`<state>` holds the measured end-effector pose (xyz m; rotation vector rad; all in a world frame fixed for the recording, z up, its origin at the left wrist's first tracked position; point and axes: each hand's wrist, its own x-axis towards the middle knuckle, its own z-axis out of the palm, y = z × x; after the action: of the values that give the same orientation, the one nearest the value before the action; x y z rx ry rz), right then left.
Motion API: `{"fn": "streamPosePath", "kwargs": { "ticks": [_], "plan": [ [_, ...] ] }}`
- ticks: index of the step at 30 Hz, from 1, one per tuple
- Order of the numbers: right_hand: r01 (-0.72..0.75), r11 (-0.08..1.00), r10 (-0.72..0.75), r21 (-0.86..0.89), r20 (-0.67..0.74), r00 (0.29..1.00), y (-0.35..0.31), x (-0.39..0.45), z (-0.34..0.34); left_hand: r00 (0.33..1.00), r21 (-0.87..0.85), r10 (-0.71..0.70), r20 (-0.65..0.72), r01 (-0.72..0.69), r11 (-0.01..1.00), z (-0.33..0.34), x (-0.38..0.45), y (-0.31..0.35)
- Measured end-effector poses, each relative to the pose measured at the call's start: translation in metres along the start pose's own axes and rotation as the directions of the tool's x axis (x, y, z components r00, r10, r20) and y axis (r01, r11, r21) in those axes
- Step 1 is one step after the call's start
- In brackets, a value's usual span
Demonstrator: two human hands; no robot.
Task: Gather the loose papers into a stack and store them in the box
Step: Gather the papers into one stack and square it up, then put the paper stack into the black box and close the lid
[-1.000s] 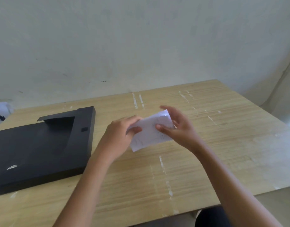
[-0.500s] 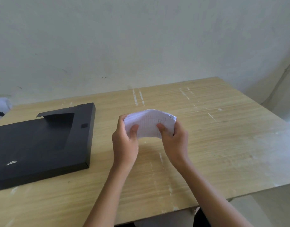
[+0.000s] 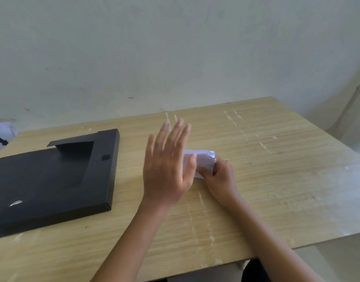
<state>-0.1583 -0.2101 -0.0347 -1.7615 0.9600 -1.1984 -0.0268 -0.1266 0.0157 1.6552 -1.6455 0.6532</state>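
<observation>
Papers (image 3: 203, 160) sit bunched in my right hand (image 3: 220, 178) grip just over the counter (image 3: 276, 180); left hand (image 3: 167, 169) released, fingers flat, probably heading to open the black box (image 3: 53, 180) lying shut alongside.

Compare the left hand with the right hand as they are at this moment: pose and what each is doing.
The left hand is open with its fingers straight and spread, raised in front of the paper stack; the right hand is curled, gripping that stack. The left hand holds nothing; the right hand alone holds the papers. The left hand sits nearer the black box, the right hand farther from it. Both are over the wooden table.
</observation>
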Motion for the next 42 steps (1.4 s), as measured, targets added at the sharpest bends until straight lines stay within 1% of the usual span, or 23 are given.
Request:
{"fn": "streamPosePath", "kwargs": {
  "ticks": [2,4,5,9,10,12,14,15,16,17,18,19,20,22,23,24,26,28,32,35,37,39,42],
  "plan": [
    [0.03,1.0,-0.03,-0.002,0.025,0.999,0.001,-0.001,-0.001,0.991,0.078,0.064,0.113,-0.073,0.994,0.009,0.002,0.004],
    [0.052,0.998,-0.051,-0.036,0.025,0.998,0.001,-0.001,-0.002,0.969,0.175,0.044,0.245,-0.089,0.981,0.02,-0.003,0.003],
    [0.054,0.997,-0.053,-0.047,0.02,0.998,0.0,-0.001,-0.002,0.958,0.204,0.035,0.285,-0.097,0.974,0.024,-0.004,0.002],
    [0.065,0.996,-0.064,-0.054,0.032,0.997,-0.002,0.0,-0.002,0.95,0.179,0.126,0.285,-0.182,0.967,0.023,0.002,-0.007],
    [0.056,0.997,-0.055,-0.05,0.033,0.998,-0.001,0.0,-0.001,0.946,0.176,0.128,0.299,-0.186,0.967,0.02,0.006,-0.01],
    [0.023,0.999,-0.022,-0.026,0.035,0.999,-0.002,0.001,-0.001,0.937,0.164,0.096,0.335,-0.158,0.974,0.015,0.012,-0.018],
    [-0.04,0.997,0.036,0.064,0.057,0.998,-0.004,0.001,-0.001,0.928,0.09,0.053,0.368,-0.092,0.992,0.013,0.019,-0.023],
    [-0.069,0.989,0.061,0.129,0.062,0.996,-0.007,0.001,-0.002,0.928,0.028,0.019,0.371,-0.031,0.999,0.013,0.022,-0.025],
    [-0.081,0.977,0.074,0.195,0.041,0.996,-0.012,0.002,-0.003,0.932,-0.052,-0.042,0.36,0.065,0.996,0.012,0.024,-0.027],
    [-0.078,0.962,0.079,0.262,0.007,0.997,-0.017,0.005,-0.004,0.933,-0.154,-0.131,0.334,0.191,0.969,0.011,0.025,-0.029],
    [-0.061,0.945,0.075,0.322,-0.03,0.997,-0.021,0.009,-0.006,0.923,-0.269,-0.234,0.304,0.319,0.909,0.011,0.024,-0.03],
    [-0.047,0.928,0.068,0.37,-0.044,0.997,-0.025,0.013,-0.006,0.899,-0.385,-0.335,0.281,0.425,0.819,0.011,0.021,-0.029],
    [-0.043,0.923,0.06,0.383,-0.032,0.998,-0.028,0.016,-0.005,0.865,-0.491,-0.426,0.265,0.501,0.713,0.011,0.017,-0.027],
    [-0.069,0.949,0.061,0.309,0.036,0.997,-0.028,0.017,0.004,0.772,-0.635,-0.572,0.276,0.594,0.494,0.017,0.006,-0.02],
    [-0.087,0.964,0.07,0.252,0.077,0.995,-0.024,0.015,0.011,0.728,-0.665,-0.622,0.289,0.619,0.417,0.022,0.0,-0.017],
    [-0.111,0.973,0.09,0.2,0.113,0.989,-0.018,0.012,0.018,0.698,-0.673,-0.653,0.294,0.636,0.378,0.027,-0.007,-0.014],
    [-0.151,0.982,0.133,0.11,0.156,0.979,-0.009,0.004,0.028,0.676,-0.652,-0.671,0.304,0.661,0.37,0.036,-0.017,-0.01],
    [-0.143,0.988,0.132,0.064,0.15,0.98,-0.006,-0.001,0.031,0.674,-0.624,-0.666,0.319,0.678,0.387,0.041,-0.024,-0.009],
    [-0.151,0.985,0.141,0.081,0.116,0.983,-0.009,-0.003,0.028,0.685,-0.567,-0.634,0.358,0.7,0.435,0.043,-0.024,-0.009],
    [-0.168,0.984,0.161,0.064,0.105,0.981,-0.009,-0.002,0.028,0.662,-0.478,-0.645,0.382,0.738,0.475,0.041,-0.022,-0.008],
    [-0.197,0.977,0.186,0.078,0.126,0.974,-0.012,0.0,0.03,0.663,-0.456,-0.668,0.338,0.736,0.5,0.033,-0.023,-0.011],
    [-0.22,0.971,0.202,0.096,0.168,0.965,-0.017,0.002,0.037,0.673,-0.478,-0.687,0.274,0.715,0.51,0.02,-0.024,-0.02],
    [-0.186,0.976,0.151,0.112,0.265,0.952,-0.034,0.004,0.058,0.655,-0.513,-0.722,0.224,0.709,0.484,-0.007,-0.029,-0.046]
  ]
}}
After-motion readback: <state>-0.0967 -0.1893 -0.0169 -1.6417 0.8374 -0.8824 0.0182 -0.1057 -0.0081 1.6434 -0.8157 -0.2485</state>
